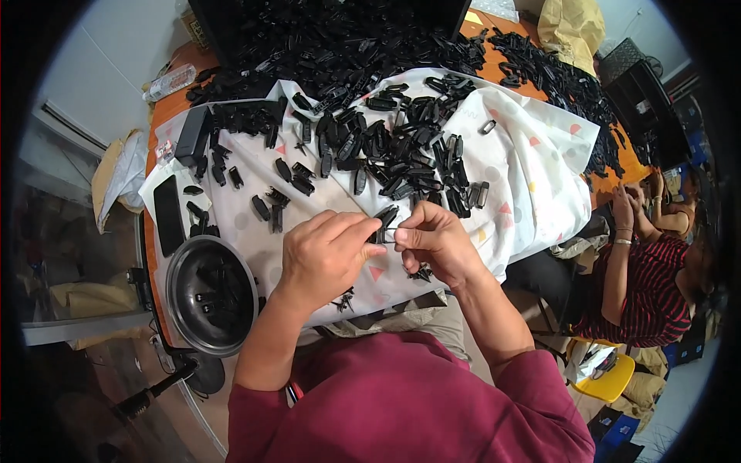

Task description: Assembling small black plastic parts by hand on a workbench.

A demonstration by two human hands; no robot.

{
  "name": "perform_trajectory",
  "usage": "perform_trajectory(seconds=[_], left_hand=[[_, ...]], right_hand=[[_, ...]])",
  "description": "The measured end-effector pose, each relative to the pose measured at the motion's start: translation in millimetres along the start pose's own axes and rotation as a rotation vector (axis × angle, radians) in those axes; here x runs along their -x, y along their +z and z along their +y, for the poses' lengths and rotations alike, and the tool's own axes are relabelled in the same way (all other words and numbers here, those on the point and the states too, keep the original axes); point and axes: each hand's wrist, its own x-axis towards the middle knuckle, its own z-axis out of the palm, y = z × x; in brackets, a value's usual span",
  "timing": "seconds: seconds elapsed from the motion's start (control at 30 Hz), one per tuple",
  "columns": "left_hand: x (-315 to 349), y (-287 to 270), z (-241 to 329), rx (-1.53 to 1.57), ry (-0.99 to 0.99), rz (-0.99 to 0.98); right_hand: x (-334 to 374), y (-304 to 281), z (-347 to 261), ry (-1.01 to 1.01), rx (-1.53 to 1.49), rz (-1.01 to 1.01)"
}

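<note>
My left hand [328,251] is closed around a small black plastic clip-like part [387,216], which sticks up past the fingertips. Close against it, my right hand [434,243] pinches a thin dark pin-like piece [391,229] between thumb and forefinger and holds it to the part. Both hands are above the white patterned cloth [532,166]. Beyond them lies a loose heap of similar black parts [401,154]. A few single parts [293,174] are scattered to the left, and small dark bits [345,299] lie just below my left hand.
A black bowl [248,309] with some parts inside stands at the near left, beside a dark phone [167,216] and a black box [193,133]. A large black pile [332,38] covers the back. On the right, a co-worker in a striped shirt [637,289] sits at the orange table [629,166].
</note>
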Motion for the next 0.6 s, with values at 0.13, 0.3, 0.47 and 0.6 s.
perform_trajectory(seconds=[0.13,0.3,0.47,0.6], left_hand=[[18.6,21.6,-1.8,0.554,-0.253,0.040],[24.1,41.8,5.5,0.987,-0.694,0.179],[27.7,35.2,8.4,1.449,-0.886,0.132],[49.7,27.4,1.9,1.587,-0.856,0.217]], right_hand=[[5.3,7.1,-1.0,0.094,-0.124,-0.146],[7.0,11.9,13.0,-0.395,0.525,0.097],[19.1,15.0,2.4,-0.470,0.701,-0.028],[18.5,22.0,14.8,-0.355,0.642,-0.148]])
